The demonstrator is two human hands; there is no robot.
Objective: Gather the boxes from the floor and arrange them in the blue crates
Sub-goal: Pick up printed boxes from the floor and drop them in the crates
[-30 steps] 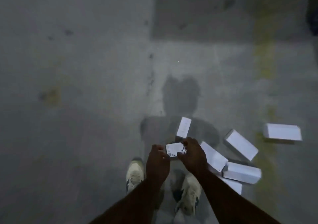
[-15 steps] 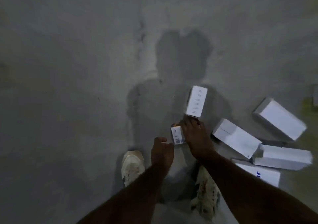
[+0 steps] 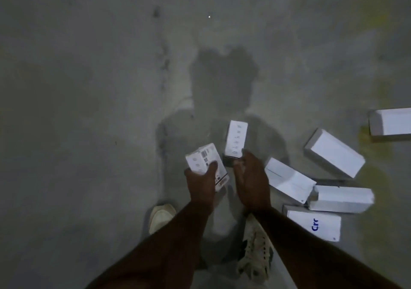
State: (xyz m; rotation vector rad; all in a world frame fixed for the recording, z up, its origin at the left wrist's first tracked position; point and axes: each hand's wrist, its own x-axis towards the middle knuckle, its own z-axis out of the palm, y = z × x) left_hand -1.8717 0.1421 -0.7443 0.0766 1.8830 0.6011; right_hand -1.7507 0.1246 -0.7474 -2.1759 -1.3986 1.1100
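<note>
Gathering is the step in hand. Left hand (image 3: 200, 183) grips a small white box (image 3: 205, 165) off the floor (image 3: 89, 133); right hand (image 3: 250, 177), fingers curled, touches the upright box (image 3: 236, 138) at 12 o'clock, but a firm grip I cannot tell. More boxes (image 3: 333, 152) lie at 3 o'clock. No blue crate shows. Next, it probably must close and lift.

A grey concrete floor (image 3: 89, 133) carries dark stains and a yellowish smear (image 3: 378, 22) at the right edge – also a shadow (image 3: 222, 84) (the person's own) and two pale shoes (image 3: 161, 216).
</note>
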